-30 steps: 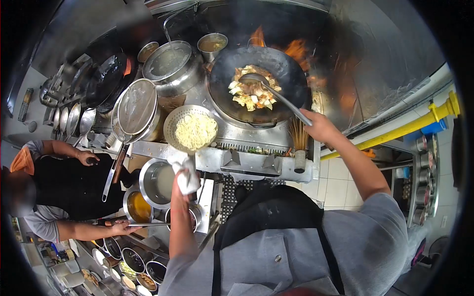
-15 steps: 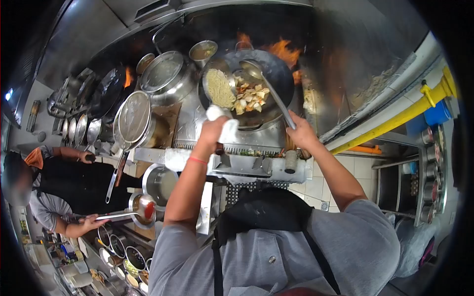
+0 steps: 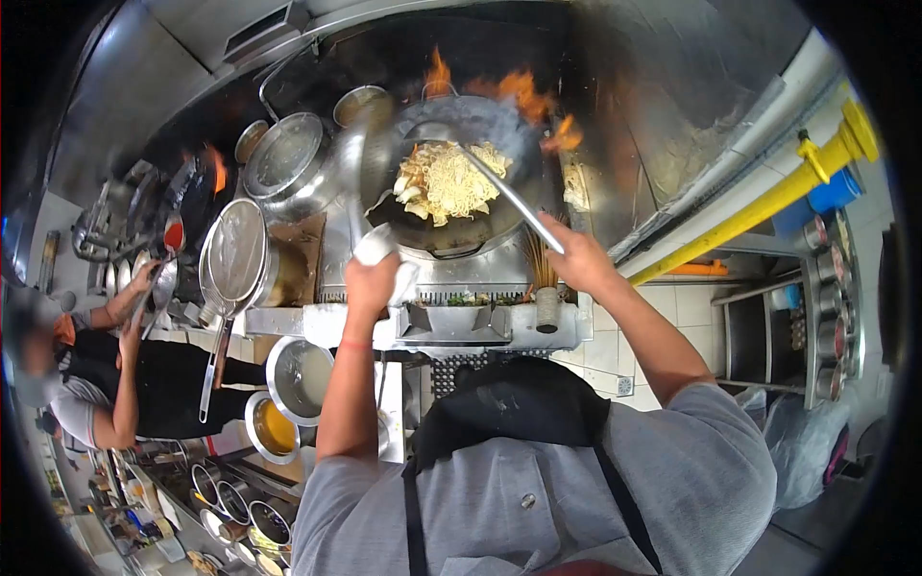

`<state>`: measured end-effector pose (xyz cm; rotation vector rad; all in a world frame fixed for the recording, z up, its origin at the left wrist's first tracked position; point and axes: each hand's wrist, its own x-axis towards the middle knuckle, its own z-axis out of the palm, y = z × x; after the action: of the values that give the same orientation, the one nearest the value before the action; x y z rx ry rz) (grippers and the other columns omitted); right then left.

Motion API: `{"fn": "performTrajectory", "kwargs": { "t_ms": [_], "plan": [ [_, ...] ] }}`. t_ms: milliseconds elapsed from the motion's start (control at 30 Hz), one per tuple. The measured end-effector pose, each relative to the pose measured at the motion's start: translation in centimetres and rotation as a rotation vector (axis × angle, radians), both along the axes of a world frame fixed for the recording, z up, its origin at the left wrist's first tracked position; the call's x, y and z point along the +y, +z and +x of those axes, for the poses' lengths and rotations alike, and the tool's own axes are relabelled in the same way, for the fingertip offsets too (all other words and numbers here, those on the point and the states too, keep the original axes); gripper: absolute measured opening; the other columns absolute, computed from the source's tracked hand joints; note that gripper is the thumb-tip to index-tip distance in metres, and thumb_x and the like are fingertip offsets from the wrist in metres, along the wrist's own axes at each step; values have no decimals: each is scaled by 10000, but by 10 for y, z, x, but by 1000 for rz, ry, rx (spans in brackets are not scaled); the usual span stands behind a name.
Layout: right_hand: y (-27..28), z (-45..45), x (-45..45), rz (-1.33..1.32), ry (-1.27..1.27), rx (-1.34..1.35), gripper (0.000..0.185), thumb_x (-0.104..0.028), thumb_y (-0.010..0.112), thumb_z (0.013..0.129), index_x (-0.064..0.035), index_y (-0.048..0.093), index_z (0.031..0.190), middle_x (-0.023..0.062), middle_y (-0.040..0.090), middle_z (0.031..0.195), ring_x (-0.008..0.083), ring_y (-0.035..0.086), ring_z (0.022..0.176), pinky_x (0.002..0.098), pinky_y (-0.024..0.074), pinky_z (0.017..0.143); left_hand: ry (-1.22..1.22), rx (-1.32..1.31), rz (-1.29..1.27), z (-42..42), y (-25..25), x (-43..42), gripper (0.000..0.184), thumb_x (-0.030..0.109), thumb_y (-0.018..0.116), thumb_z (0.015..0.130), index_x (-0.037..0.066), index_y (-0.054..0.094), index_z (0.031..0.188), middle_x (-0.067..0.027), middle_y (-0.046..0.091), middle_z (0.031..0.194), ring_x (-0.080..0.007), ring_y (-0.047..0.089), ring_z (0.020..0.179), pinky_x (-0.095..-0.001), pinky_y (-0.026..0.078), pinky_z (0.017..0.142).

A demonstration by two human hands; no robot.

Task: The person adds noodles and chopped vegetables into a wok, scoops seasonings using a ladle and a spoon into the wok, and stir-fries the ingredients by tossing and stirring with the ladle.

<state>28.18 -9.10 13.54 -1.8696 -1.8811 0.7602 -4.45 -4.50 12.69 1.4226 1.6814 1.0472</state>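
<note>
My left hand [image 3: 370, 280] is closed on the handle of a strainer [image 3: 363, 163], with a white cloth [image 3: 377, 246] at the grip. The strainer is smeared by motion and stands left of the wok [image 3: 495, 228]. In my closed right hand [image 3: 578, 257] is a long-handled ladle [image 3: 507, 185], its bowl over the back left of the wok. Pale noodles [image 3: 466, 182] lie heaped in the wok, partly covering browned chopped pieces [image 3: 413, 192]. Smoke rises at the wok's back right.
Flames [image 3: 523, 94] burn behind the wok. A lidded pot [image 3: 285, 158] and a mesh skimmer [image 3: 236, 252] are to the left. A co-worker [image 3: 125, 374] at the far left holds a ladle with red sauce [image 3: 174, 234]. A bamboo brush [image 3: 545, 309] stands at the front ledge.
The noodles have gone from the strainer onto the food in the wok. My left hand and strainer have moved left. The co-worker's ladle of red sauce has moved toward the far burner.
</note>
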Motion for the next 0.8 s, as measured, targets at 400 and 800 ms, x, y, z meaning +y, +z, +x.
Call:
{"fn": "performTrajectory", "kwargs": {
  "t_ms": [400, 800],
  "plan": [
    [-11, -28, 73, -199, -259, 513, 526, -139, 576, 903, -68, 395, 1393, -3, 448, 578, 106, 401, 379, 287, 352, 336, 326, -1374, -495, -147, -176, -106, 352, 311, 562, 824, -17, 597, 948, -161, 653, 785, -265, 644, 616, -343, 542, 503],
    [-2, -68, -12, -488, -530, 749, 430, -178, 565, 919, -114, 448, 1327, 19, 481, 600, 98, 415, 400, 282, 357, 323, 28, -1473, -598, -22, -97, -23, 212, 287, 476, 858, 113, 588, 901, -74, 632, 808, -234, 624, 721, -433, 513, 671]
  ]
}}
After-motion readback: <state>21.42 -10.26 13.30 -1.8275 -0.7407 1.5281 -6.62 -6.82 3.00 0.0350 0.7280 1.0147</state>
